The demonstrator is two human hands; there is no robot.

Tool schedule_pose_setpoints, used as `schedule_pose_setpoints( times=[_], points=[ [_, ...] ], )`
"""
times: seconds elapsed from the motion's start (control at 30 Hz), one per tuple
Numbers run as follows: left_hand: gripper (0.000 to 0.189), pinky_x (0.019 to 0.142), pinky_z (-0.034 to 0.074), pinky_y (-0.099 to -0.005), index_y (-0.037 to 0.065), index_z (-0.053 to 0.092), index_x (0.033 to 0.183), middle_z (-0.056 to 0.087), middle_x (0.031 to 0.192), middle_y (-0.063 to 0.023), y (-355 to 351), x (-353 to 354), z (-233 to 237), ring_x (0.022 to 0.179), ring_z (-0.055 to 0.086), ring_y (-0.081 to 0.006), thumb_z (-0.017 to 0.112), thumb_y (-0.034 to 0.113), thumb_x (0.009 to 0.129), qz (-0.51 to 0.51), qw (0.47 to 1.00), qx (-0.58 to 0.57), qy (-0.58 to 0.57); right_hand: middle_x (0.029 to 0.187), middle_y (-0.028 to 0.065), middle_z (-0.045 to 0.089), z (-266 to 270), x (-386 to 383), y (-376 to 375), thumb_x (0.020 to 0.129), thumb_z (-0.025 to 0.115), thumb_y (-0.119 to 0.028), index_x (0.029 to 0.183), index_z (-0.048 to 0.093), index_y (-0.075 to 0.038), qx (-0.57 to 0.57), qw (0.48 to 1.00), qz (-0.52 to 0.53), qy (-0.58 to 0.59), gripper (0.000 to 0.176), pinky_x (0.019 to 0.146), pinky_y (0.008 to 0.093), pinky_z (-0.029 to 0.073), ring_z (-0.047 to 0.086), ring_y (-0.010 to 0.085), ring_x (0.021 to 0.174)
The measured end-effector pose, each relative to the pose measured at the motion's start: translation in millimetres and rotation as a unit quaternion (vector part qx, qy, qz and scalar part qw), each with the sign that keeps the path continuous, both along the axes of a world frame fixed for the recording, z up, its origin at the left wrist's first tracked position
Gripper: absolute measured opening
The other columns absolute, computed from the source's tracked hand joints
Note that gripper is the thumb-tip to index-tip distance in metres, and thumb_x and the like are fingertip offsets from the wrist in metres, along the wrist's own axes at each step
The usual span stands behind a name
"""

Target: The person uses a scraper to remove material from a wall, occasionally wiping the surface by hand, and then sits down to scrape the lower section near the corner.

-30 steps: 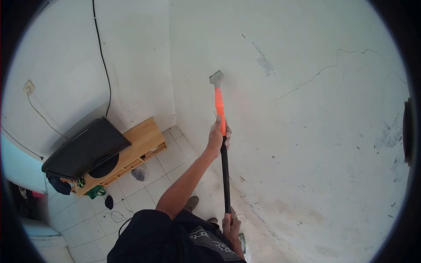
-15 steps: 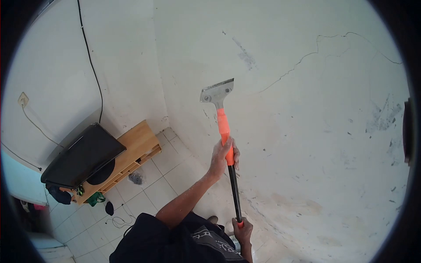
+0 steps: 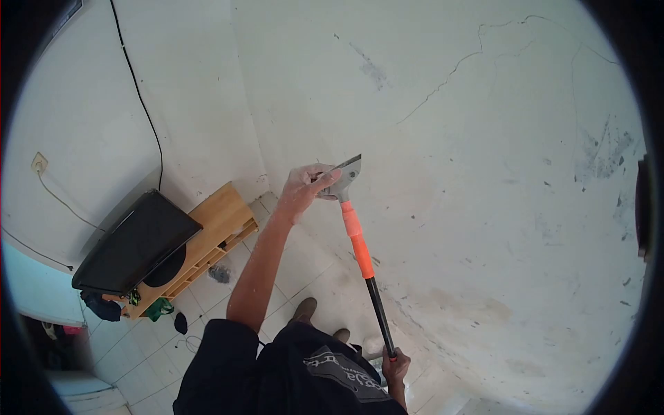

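Observation:
A long-handled scraper (image 3: 357, 238) with an orange grip, a black shaft and a metal blade head slants up in front of the wall. My left hand (image 3: 309, 185), dusty with white powder, is closed on the left side of the blade head, thumb across the metal. Low down, my right hand (image 3: 396, 366) wraps round the bottom end of the shaft. Behind the tool is the pale wall (image 3: 443, 228), with grey scuffed patches and a long thin crack at the upper right.
To the left, a black television (image 3: 135, 238) stands on a wooden TV stand (image 3: 220, 211). A black cable (image 3: 142, 100) runs down the wall near a socket (image 3: 40, 163). Green cloth (image 3: 160, 308) and a grey bundle (image 3: 219, 274) lie on the tiled floor (image 3: 294, 266).
My left hand has left the orange grip and moved up to the blade head. The scraper's head sits slightly lower in view. My right hand still holds the shaft's end.

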State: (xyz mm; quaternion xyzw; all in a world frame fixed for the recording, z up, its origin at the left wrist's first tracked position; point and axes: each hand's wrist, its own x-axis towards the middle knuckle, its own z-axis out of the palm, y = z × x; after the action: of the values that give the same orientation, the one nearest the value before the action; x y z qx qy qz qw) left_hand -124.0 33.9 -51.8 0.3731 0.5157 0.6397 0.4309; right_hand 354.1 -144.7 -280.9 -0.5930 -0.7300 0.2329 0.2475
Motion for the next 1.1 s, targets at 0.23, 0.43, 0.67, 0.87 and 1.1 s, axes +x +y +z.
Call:
schedule_pose_setpoints(
  times=[0.23,0.43,0.67,0.87,1.1],
  points=[
    [0.028,0.068,0.042,-0.0241,0.005,0.075,0.089,0.064,0.081,0.0035,-1,-6,-17,0.075,0.054,-0.0061,0.075,0.032,0.094,0.031,0.998,-0.061,0.017,0.058,0.0193,0.057,-9,23,-4,0.083,0.077,-0.024,0.068,0.057,-0.005,-0.046,0.999,-0.008,-0.029,0.032,0.053,0.049,0.047,0.062,0.0431,0.058],
    [0.025,0.069,0.044,-0.0242,0.004,0.075,0.094,0.067,0.081,0.0021,-5,-1,-19,0.077,0.057,-0.0049,0.074,0.029,0.096,0.038,0.998,-0.034,0.031,0.051,0.015,0.045,-19,24,-7,0.089,0.076,-0.02,0.066,0.054,-0.002,-0.031,0.999,0.011,0.01,0.036,0.047,0.0396,0.039,0.049,0.0323,0.043],
    [0.026,0.061,0.044,-0.0232,-0.002,0.073,0.098,0.068,0.08,0.0021,-8,-1,-24,0.069,0.054,-0.0038,0.07,0.024,0.099,0.057,0.992,0.003,0.114,0.051,0.0142,0.044,-20,28,-6,0.087,0.076,-0.018,0.068,0.056,-0.002,-0.022,0.999,0.025,0.006,0.032,0.047,0.0384,0.038,0.047,0.0298,0.043],
    [0.027,0.063,0.045,-0.0239,-0.002,0.073,0.099,0.068,0.079,0.0019,-16,8,-22,0.072,0.054,-0.0043,0.07,0.025,0.099,0.051,0.99,0.009,0.135,0.054,0.0157,0.046,-29,37,-8,0.087,0.076,-0.016,0.068,0.054,-0.002,-0.014,1.0,0.017,0.014,0.031,0.048,0.0389,0.039,0.049,0.0322,0.045],
    [0.029,0.067,0.047,-0.0248,-0.003,0.073,0.101,0.07,0.082,0.0003,-23,17,-13,0.074,0.057,-0.0052,0.069,0.025,0.1,0.039,0.987,-0.005,0.158,0.057,0.0196,0.054,-35,40,-11,0.079,0.078,-0.018,0.065,0.053,-0.003,-0.044,0.999,-0.019,0.009,0.032,0.052,0.0466,0.043,0.059,0.0421,0.054]
  ],
)
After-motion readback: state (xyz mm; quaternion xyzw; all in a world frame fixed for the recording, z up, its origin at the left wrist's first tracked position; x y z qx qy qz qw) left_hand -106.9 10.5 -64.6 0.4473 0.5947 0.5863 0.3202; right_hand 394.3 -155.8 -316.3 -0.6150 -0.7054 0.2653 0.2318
